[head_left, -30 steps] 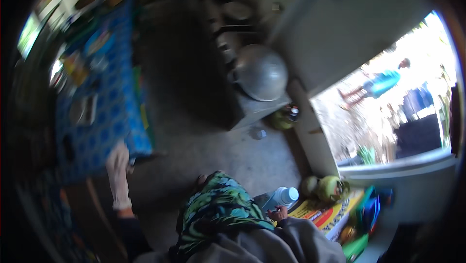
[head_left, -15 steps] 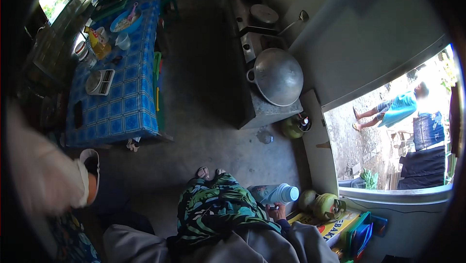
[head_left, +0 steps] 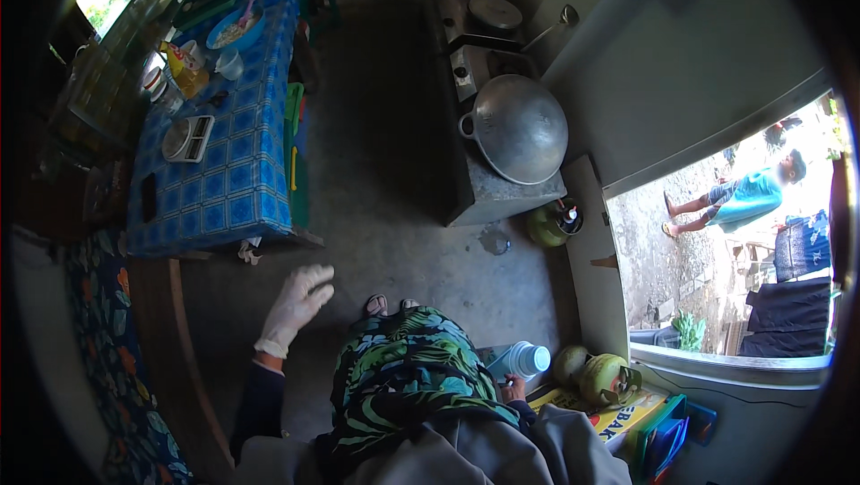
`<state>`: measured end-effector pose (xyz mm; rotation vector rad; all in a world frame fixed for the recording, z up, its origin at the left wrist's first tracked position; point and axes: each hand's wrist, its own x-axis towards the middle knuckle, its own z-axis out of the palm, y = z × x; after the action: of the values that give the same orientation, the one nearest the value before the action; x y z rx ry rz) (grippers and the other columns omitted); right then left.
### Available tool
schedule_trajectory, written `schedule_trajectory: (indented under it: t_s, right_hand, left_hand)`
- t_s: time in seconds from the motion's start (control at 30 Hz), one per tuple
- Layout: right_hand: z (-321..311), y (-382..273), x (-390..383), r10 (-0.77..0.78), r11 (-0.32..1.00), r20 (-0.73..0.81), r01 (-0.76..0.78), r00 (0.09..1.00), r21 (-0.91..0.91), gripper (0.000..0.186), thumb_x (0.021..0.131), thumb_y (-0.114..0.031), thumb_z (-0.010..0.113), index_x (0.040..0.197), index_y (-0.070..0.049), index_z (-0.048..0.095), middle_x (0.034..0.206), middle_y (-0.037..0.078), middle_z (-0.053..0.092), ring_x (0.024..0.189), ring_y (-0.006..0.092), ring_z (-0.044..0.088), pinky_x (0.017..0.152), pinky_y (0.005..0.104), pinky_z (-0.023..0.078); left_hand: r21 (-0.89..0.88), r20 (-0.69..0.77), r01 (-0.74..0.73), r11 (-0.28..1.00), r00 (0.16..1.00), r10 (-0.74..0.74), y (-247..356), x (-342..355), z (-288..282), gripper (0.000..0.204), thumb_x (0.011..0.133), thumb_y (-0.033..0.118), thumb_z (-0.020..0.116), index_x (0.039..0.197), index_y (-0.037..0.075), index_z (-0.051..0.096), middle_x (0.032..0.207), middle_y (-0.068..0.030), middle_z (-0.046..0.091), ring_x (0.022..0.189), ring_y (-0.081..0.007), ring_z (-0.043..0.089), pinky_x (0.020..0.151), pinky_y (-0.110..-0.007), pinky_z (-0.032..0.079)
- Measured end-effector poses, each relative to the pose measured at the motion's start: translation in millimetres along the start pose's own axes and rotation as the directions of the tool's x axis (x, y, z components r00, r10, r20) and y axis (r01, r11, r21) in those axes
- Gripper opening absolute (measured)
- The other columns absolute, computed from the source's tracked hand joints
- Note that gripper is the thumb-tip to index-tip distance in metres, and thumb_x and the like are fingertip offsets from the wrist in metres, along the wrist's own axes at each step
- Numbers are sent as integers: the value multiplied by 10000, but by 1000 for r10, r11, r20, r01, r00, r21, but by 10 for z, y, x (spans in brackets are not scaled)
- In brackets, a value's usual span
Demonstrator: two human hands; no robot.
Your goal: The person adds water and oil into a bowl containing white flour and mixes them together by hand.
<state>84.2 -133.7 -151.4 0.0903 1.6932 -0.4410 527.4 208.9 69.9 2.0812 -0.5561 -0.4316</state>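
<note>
My left hand (head_left: 296, 308) wears a whitish, thin glove and hovers over the floor, left of my lap. Its fingers are apart and slightly bent, with nothing in them. At my right side, my bare right hand (head_left: 513, 388) is closed round what looks like the handle of a light-blue thermos flask (head_left: 520, 360). The flask lies tilted, its lid toward the window side, next to the green leaf-patterned cloth (head_left: 403, 360) over my lap. Part of the flask's body is hidden by that cloth.
A table with a blue checked cloth (head_left: 233, 171) bears a kitchen scale (head_left: 188, 138) and a blue bowl (head_left: 237, 30). A metal wok (head_left: 520, 129) sits on the stove counter. Green gas cylinders (head_left: 609, 382) stand close by my right hand. A person (head_left: 748, 197) stands outside the window.
My gloved left hand has come from the far left, where it was blurred and close, rightward to beside my lap. My right hand keeps hold of the flask. The whole view has shifted slightly.
</note>
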Motion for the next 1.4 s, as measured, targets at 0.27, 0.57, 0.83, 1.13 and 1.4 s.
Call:
schedule_trajectory:
  t_s: [0.27,0.57,0.83,1.13,1.4]
  right_hand:
    - [-436,221,56,19,995,-47,-15,999,96,345,750,-108,676,1011,2,480,928,175,542,780,306,527,714,447,470]
    - [-695,916,197,116,965,-37,-104,993,240,405,761,-290,563,1010,7,442,812,210,586,643,300,514,592,388,388]
    - [-1198,1893,77,56,950,-164,-2,985,313,343,778,-251,570,1057,-127,414,877,218,551,615,337,575,508,397,438]
    - [-1436,2612,270,182,920,-255,-73,950,384,370,772,-203,577,1102,-112,437,910,253,577,645,320,556,543,389,429]
    - [-1687,2524,881,281,845,-170,-159,944,511,361,757,-175,551,1094,-97,447,896,247,604,693,338,605,564,402,452]
  left_hand:
    - [-203,227,315,927,936,-268,-326,-34,249,380,890,131,674,1214,-64,640,1242,-181,655,1181,-243,609,1025,-323,447]
    - [-56,193,169,984,969,-155,-1842,151,-6,336,865,173,666,1113,-55,666,980,-109,667,960,-190,634,843,-302,481]
    - [13,189,828,560,548,-815,-2872,-1459,-1023,141,836,184,623,735,142,534,673,45,412,627,-89,418,566,-272,346]
    - [-291,738,957,-5,221,-637,-3595,-2354,-1939,363,878,157,578,619,234,337,555,56,331,395,-111,353,371,-270,254]
    - [-171,467,929,330,371,-803,-3226,-2232,-1054,176,889,125,640,814,217,510,645,100,399,469,-10,346,399,-207,273]
